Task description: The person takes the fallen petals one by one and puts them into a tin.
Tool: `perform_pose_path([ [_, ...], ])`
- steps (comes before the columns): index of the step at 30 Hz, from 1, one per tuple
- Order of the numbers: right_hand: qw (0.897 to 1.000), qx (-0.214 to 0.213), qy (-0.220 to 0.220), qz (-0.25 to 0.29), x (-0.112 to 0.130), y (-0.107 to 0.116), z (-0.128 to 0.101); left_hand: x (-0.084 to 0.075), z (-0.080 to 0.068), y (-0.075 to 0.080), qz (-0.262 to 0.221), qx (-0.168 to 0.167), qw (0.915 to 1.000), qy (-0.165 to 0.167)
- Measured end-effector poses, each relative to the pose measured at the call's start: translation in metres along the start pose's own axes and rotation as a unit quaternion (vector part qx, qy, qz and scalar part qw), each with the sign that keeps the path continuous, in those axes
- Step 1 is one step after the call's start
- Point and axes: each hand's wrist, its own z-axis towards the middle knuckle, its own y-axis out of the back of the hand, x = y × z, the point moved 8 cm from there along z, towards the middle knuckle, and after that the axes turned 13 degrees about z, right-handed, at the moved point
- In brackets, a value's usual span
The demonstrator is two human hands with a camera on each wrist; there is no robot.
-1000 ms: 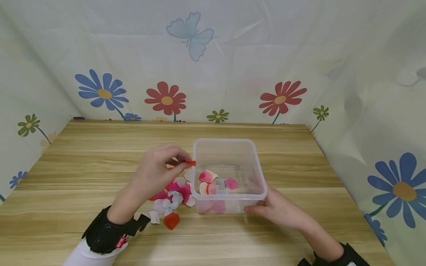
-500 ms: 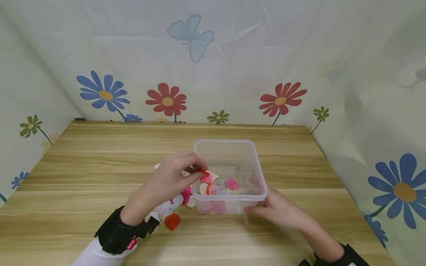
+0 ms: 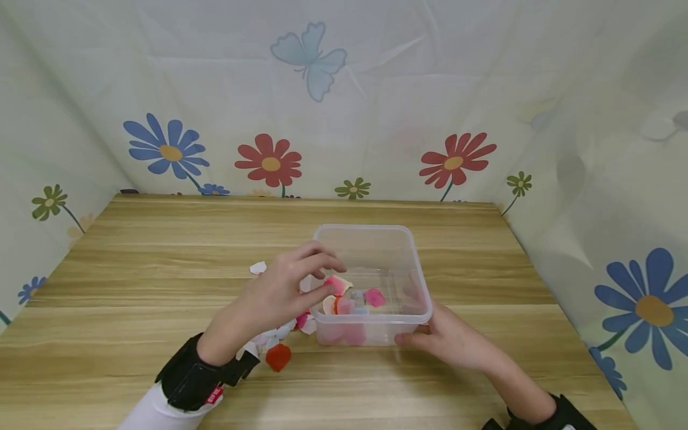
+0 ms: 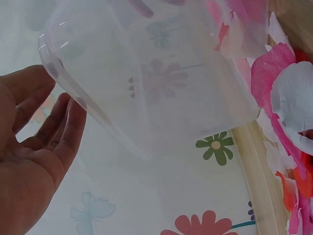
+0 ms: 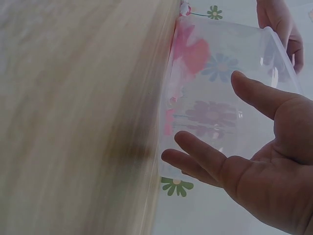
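A clear plastic container [image 3: 371, 234] stands on the wooden table [image 3: 161, 239] with several pink, white and orange petals [image 3: 349, 298] inside. My left hand [image 3: 329, 278] hovers over its left rim, fingers loosely spread and holding nothing. In the left wrist view the fingers [image 4: 63, 127] are extended beside the container [image 4: 146, 73]. My right hand [image 3: 446, 337] rests against the near right corner. Its thumb [image 5: 259, 95] and fingers [image 5: 195, 156] lie nearly straight along the wall [image 5: 215, 112].
Loose petals [image 3: 279, 331] lie on the table left of the container, with a red petal [image 3: 278, 357] nearest me and a white one [image 3: 258, 267] farther back. Flower-printed cloth walls [image 3: 269, 161] close in the table on three sides.
My left hand carried an orange-red petal rightward over the container's rim, and its fingers have spread; the petal is no longer between them. The right hand has stayed at the corner.
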Motion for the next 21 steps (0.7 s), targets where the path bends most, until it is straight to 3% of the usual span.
perform_pose_path([
  [5, 1.000, -0.002, -0.001, -0.002, 0.001, 0.000, 0.000, 0.002, -0.002, 0.005, -0.012, -0.016, 0.9998, 0.005],
  [13, 1.000, -0.002, -0.003, -0.005, 0.000, 0.000, 0.001, 0.018, -0.012, 0.012, 0.020, -0.034, 0.9979, 0.050],
  [21, 1.000, -0.003, -0.005, -0.005, 0.000, 0.000, 0.000, 0.041, -0.029, 0.009, 0.061, -0.007, 0.9930, 0.101],
])
